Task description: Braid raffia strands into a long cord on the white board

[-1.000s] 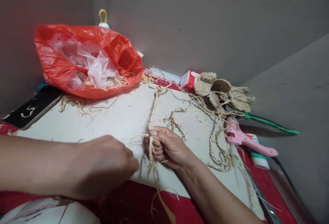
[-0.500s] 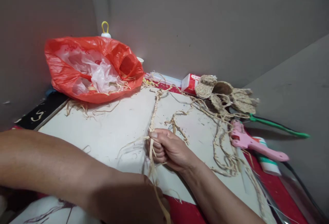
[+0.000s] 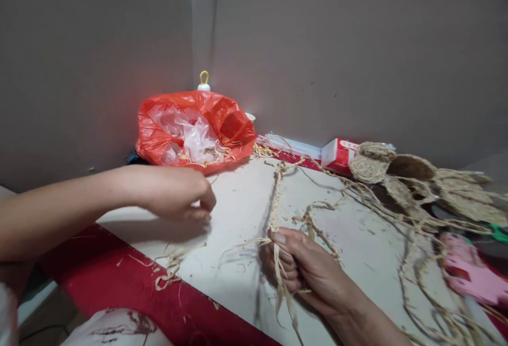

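Observation:
A tan braided cord (image 3: 277, 198) runs down the white board (image 3: 242, 198). My right hand (image 3: 296, 261) pinches its lower end between thumb and fingers, and loose flat strands hang below the fist. My left hand (image 3: 184, 195) is over the left part of the board, in front of the red plastic bag (image 3: 236, 139). Its fingers curl downward with the tips close together; whether anything thin is between them is hidden. Another short twisted cord (image 3: 323, 237) lies just right of my right hand.
Long cords (image 3: 407, 272) and woven pieces (image 3: 369, 163) lie at the right, beside a pink glue gun (image 3: 468, 272). A red-and-white box (image 3: 337, 154) stands at the back. Fibre scraps (image 3: 171, 266) lie at the near edge, over red cloth (image 3: 130, 282).
My left hand has moved from the near edge up and left, towards the bag. My right hand still holds the braid's end. The view has shifted, so things appear lower and further right.

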A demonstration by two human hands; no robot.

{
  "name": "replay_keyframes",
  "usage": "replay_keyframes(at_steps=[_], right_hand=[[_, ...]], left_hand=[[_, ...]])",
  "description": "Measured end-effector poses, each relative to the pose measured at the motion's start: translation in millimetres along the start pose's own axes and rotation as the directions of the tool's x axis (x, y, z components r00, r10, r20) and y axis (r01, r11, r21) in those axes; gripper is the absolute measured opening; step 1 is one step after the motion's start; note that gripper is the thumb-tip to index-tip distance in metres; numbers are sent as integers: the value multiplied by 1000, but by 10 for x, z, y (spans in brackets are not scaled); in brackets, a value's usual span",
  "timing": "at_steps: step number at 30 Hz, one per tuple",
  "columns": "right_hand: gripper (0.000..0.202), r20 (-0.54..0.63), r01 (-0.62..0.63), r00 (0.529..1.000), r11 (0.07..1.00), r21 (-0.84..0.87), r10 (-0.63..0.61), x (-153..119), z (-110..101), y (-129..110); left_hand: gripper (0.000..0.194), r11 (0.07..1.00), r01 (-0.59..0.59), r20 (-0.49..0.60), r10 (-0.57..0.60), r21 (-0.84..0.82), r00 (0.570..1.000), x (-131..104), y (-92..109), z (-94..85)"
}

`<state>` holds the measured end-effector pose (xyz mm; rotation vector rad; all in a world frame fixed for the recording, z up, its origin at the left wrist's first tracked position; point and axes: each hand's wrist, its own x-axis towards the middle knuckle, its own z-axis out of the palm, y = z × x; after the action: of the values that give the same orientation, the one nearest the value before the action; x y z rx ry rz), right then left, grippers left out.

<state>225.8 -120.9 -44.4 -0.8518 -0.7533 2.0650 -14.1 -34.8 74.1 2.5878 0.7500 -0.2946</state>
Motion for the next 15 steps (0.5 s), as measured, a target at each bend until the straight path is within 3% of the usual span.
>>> replay_keyframes(at_steps=[3, 6, 7, 11, 15], right_hand=[[48, 15, -12, 1000, 1000, -5, 12, 5, 6, -6], [49, 18, -15, 1000, 1000, -2, 15, 16, 14, -12], [49, 16, -12, 1000, 1000, 0, 12, 19, 14, -12], [49, 19, -9, 1000, 1000, -11, 9, 21, -1, 0], [48, 21, -11, 1000, 1000, -29, 12, 26, -27, 16]], left_hand=[[17, 989, 145, -156, -138, 39, 978, 231, -265, -31], [20, 914, 386, -286, -339, 123, 896, 444, -433, 95], [21, 898, 418, -303, -364, 138, 881, 504, -462, 160], [25, 891, 431, -349, -362, 144, 864, 687, -509, 415], [21, 919, 378, -377, -314, 109, 871, 772, -560, 538]])
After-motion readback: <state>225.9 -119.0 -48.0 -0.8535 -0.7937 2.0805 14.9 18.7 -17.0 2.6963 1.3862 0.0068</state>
